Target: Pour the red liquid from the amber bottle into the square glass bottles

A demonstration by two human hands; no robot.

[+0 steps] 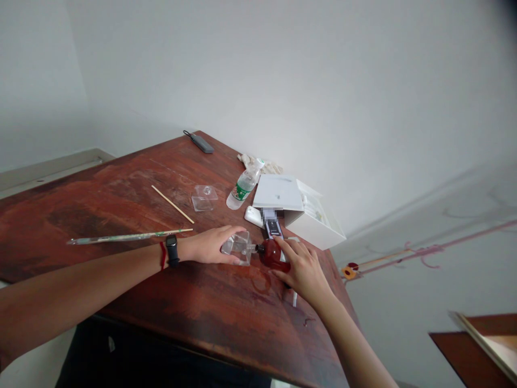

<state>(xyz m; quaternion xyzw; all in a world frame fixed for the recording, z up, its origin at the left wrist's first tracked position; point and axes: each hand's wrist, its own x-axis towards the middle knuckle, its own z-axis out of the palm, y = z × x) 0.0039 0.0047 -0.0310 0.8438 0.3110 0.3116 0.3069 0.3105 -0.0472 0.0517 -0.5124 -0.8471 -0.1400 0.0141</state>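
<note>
The left hand point(212, 243) and the right hand point(297, 264) face each other low over the near right part of the table, with a dark red rounded bottle point(273, 256) and a clear angular container point(241, 248) between them. The right hand grips the bottle from its right side, covering part of it, and the dark neck points left; the left hand clasps the container from the left, thumb on the near side and fingers on the far side. The neck comes right up to the container's right side, though whether they touch is hard to tell. Around them spreads the reddish wooden table point(181, 302). A white box point(313, 229) sits beyond the right hand, its white lid point(278, 192) at its left. Left of the lid stands a water bottle point(241, 189) with a green label, a pale cloth point(272, 166) behind it. A wrapped stick point(129, 237) and a shorter bare stick point(173, 205) lie to the left, a grey device point(202, 143) at the far edge. Clear plastic pieces point(202, 203) lie beyond the left hand. A dark flat item point(273, 228) crowds the red bottle's far side, beside a small white case point(253, 216).
</note>
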